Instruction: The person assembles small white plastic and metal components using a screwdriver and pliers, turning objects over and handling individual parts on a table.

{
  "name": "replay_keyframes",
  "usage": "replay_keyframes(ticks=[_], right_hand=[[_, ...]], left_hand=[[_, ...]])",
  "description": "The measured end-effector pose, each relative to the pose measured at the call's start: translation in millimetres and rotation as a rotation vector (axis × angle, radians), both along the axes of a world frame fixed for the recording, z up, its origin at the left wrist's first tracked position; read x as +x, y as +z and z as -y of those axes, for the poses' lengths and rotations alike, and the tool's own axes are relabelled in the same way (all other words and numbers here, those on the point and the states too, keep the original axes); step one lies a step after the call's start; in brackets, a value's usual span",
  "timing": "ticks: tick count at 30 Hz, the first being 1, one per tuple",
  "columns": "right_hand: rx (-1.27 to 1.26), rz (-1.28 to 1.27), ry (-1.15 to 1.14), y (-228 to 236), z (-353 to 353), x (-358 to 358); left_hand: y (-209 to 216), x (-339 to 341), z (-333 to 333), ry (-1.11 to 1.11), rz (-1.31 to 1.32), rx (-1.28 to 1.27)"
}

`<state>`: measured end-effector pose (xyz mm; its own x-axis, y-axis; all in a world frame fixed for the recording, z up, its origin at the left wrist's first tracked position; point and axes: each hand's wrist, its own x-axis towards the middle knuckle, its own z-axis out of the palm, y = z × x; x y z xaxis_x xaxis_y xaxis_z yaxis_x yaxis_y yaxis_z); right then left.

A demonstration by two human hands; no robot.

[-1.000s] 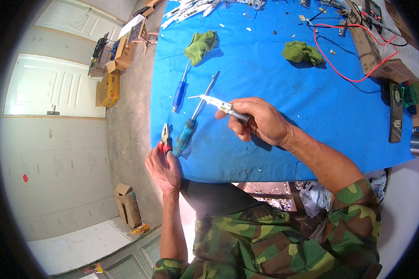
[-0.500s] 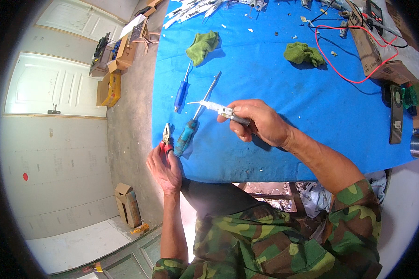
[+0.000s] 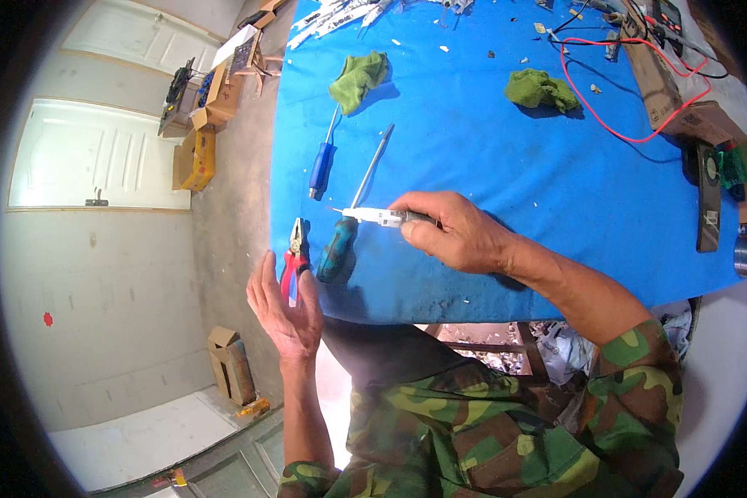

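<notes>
In my right hand (image 3: 465, 235) is a slim white plastic part (image 3: 378, 217) with a grey cylindrical end and a thin metal pin. The fingers close round its grey end, and the pin points left over the teal handle of a long screwdriver (image 3: 337, 247). My left hand (image 3: 287, 319) is open at the table's near left corner, fingers spread around the handles of red-handled pliers (image 3: 294, 259). Those pliers lie on the blue cloth with jaws pointing away from me. Beyond them lies a blue-handled screwdriver (image 3: 322, 168), its shaft reaching a green cloth (image 3: 359, 81).
A second green cloth (image 3: 543, 90) lies farther right on the blue table cover (image 3: 465, 149). Red and black wires loop near a cardboard box (image 3: 681, 120). Several white parts (image 3: 336, 21) are heaped at the far left. A dark flat object (image 3: 708, 199) sits at the right edge.
My left hand has loosened from the pliers, its fingers spreading. My right hand has turned over and lowered the white part nearer me, so it now lies more level.
</notes>
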<state>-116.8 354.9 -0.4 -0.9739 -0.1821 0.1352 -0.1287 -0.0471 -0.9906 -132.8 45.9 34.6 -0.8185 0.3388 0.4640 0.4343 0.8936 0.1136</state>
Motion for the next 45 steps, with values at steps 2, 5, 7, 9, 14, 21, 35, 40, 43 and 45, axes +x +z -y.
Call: replay_keyframes(ticks=[2,5,7,9,14,21,35,40,43,45], right_hand=[[0.062,-0.014,0.015,6,0,1],[0.095,-0.022,0.062,12,2,3],[0.135,-0.089,0.043,10,3,4],[0.184,-0.160,0.018,2,5,4],[0.214,-0.175,0.039,-2,5,3],[0.201,-0.217,-0.025,2,7,3],[0.281,-0.368,-0.046,-3,9,5],[0.190,-0.226,0.070,5,5,4],[0.215,-0.250,0.021,5,8,5],[0.268,-0.311,0.001,2,9,6]], left_hand=[[16,3,-27,-0.128,-0.043,-0.011],[27,6,-65,-0.273,-0.041,-0.090],[27,1,-82,-0.349,-0.004,-0.133],[25,-7,-94,-0.411,0.045,-0.152],[20,-15,-89,-0.439,0.138,-0.137],[34,-16,-81,-0.475,0.271,-0.128],[33,-8,-79,-0.453,0.026,-0.206],[35,-13,-77,-0.490,-0.021,-0.270],[42,-14,-75,-0.527,0.020,-0.324],[42,-15,-74,-0.543,0.020,-0.358]])
